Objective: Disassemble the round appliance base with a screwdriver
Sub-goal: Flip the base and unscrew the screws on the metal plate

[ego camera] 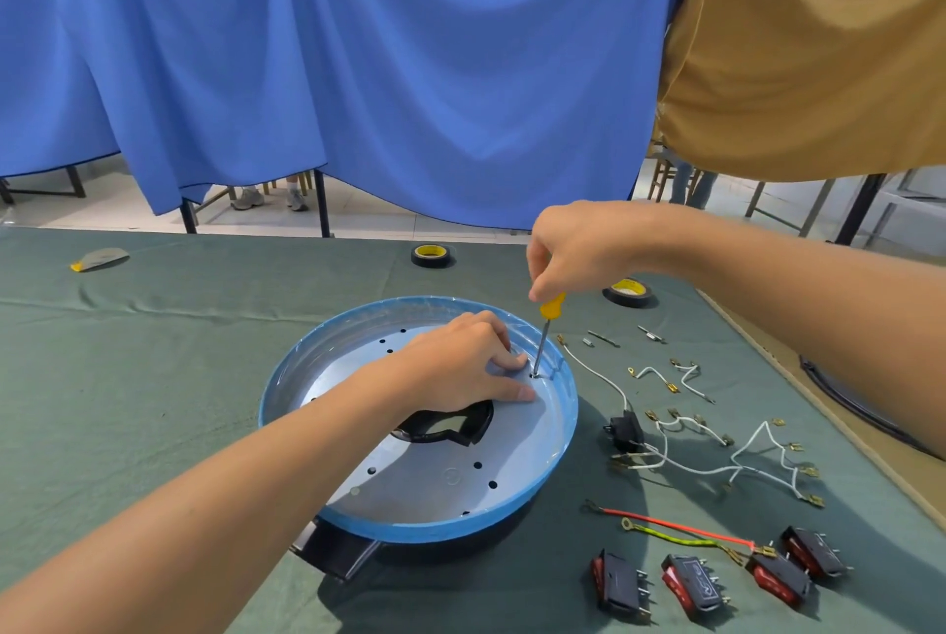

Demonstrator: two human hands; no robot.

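Blue-rimmed and grey inside, the round appliance base (512, 434) sits on the green-clothed table (153, 377), right in front of the person. The left hand (460, 367) rests on its grey plate, fingers loosely spread and pressing down beside a screw near the far right rim. The right hand (578, 244) pinches the yellow handle of the screwdriver (542, 341) from above, and the shaft stands almost upright with its tip on that screw. Red rocker switches (716, 577) and white wires (686, 470) lie to the right, and two tape rolls (432, 255) lie farther back.
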